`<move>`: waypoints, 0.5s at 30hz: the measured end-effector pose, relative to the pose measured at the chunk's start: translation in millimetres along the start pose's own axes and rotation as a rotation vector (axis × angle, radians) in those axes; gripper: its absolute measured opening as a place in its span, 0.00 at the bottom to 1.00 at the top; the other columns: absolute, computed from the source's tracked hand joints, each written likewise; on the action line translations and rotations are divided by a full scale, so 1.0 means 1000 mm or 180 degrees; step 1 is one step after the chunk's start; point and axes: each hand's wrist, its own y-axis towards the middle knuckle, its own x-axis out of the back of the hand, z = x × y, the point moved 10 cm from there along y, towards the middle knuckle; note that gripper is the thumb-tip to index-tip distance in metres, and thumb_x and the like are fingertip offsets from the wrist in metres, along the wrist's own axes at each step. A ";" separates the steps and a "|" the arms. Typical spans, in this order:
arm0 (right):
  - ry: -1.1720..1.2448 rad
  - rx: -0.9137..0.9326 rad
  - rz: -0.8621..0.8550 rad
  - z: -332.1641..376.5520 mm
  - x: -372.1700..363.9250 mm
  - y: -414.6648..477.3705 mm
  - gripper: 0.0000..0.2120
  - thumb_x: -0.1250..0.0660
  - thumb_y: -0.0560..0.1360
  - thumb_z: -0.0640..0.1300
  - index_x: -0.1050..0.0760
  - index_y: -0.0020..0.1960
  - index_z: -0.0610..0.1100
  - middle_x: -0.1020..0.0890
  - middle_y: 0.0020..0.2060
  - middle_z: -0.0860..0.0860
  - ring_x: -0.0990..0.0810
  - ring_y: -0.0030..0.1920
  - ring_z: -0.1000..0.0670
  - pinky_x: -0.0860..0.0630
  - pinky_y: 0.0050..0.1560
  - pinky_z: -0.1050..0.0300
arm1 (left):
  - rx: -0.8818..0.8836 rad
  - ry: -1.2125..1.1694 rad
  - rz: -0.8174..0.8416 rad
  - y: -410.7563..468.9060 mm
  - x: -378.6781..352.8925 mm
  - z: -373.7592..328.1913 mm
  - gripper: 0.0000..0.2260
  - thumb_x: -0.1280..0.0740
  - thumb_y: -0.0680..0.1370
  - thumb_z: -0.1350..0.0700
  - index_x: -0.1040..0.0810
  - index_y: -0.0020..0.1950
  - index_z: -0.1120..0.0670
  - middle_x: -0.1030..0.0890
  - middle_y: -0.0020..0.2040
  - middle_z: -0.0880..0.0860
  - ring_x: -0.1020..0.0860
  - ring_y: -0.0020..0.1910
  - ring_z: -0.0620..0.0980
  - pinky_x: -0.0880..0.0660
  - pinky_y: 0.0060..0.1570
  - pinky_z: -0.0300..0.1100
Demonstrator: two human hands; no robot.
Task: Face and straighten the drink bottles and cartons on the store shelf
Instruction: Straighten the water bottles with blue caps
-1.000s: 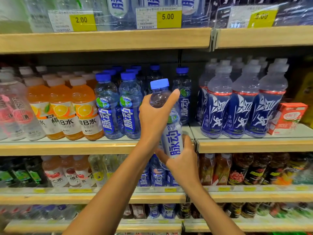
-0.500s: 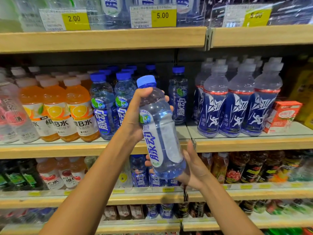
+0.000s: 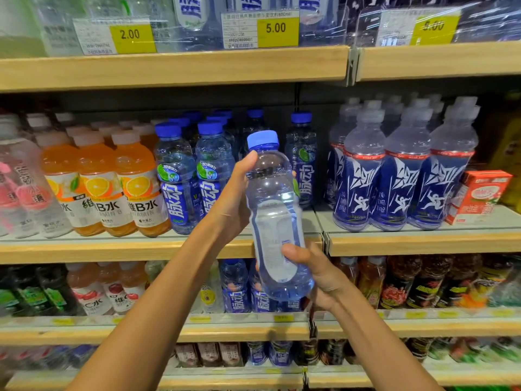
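Note:
I hold a clear bottle with a blue cap (image 3: 275,210) in front of the middle shelf (image 3: 158,246), tilted slightly, its white back label facing me. My left hand (image 3: 234,201) grips its upper part from the left. My right hand (image 3: 313,273) grips its base from the right, thumb across the label. Behind it, matching blue-label bottles (image 3: 194,176) stand in rows on the shelf, and one (image 3: 301,159) stands alone further back with a gap in front of it.
Orange drink bottles (image 3: 112,182) stand left of the blue ones, pink-label bottles (image 3: 19,187) at far left. Dark blue sport bottles (image 3: 400,170) fill the right bay, with a red carton (image 3: 479,196) beside them. Shelves above and below are stocked; price tags (image 3: 275,29) hang overhead.
The bottle has been pulled off the shelf toward me and turned, so its blue front label went from facing me to the left and now the white back label faces me.

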 end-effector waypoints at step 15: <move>-0.2131 0.1412 -0.1812 0.041 0.021 -0.030 0.25 0.21 0.62 0.54 0.30 0.52 0.52 0.19 0.41 0.54 0.18 0.37 0.57 0.19 0.35 0.57 | -0.1057 0.0840 -0.1187 -0.019 -0.021 -0.026 0.14 0.27 0.73 0.49 0.33 0.39 0.41 0.27 0.28 0.24 0.27 0.31 0.23 0.31 0.30 0.21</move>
